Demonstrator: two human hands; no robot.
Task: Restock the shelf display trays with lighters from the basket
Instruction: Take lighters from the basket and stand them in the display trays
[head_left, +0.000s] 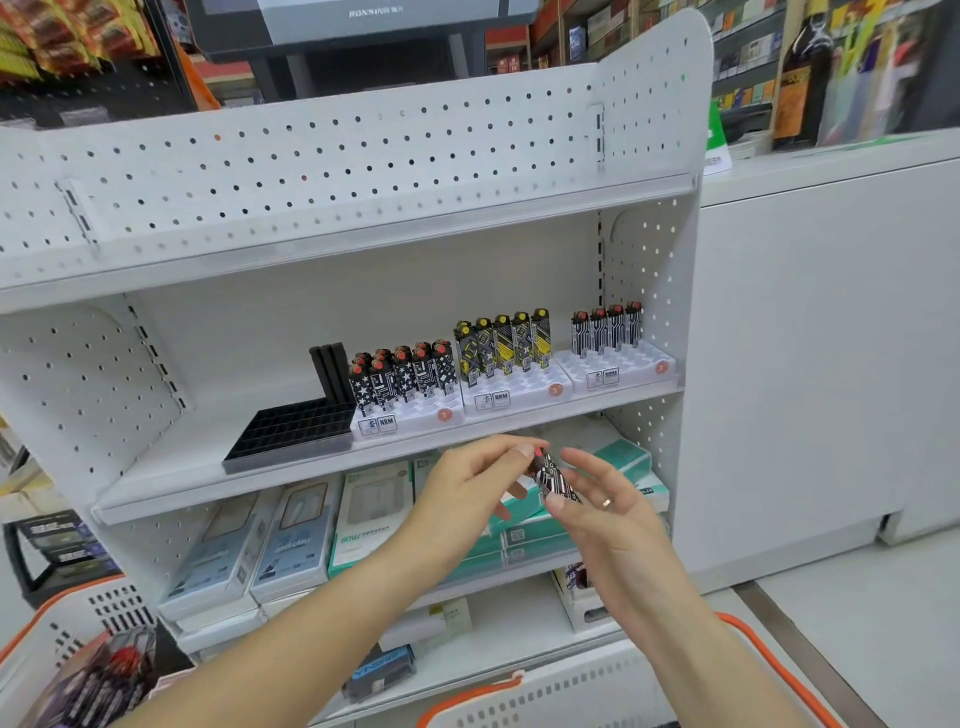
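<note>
Both hands meet in front of the middle shelf's edge. My right hand (597, 499) holds a black-and-white patterned lighter (551, 475) with a red cap between thumb and fingers. My left hand (478, 480) pinches the lighter's red top. Three white display trays stand on the shelf: the left tray (415, 418), the middle tray (511, 397) with yellow-black lighters, and the right tray (621, 366) with one back row of black-and-white lighters. A black tray (293, 431) lies empty at the left. The white basket (78, 618) with an orange rim is at the bottom left, holding lighter packs.
Boxed goods (291, 540) fill the shelf below the trays. A second orange-rimmed basket edge (571, 691) lies at the bottom right. A white counter (831, 338) stands to the right of the shelf unit. The left half of the middle shelf (171, 467) is bare.
</note>
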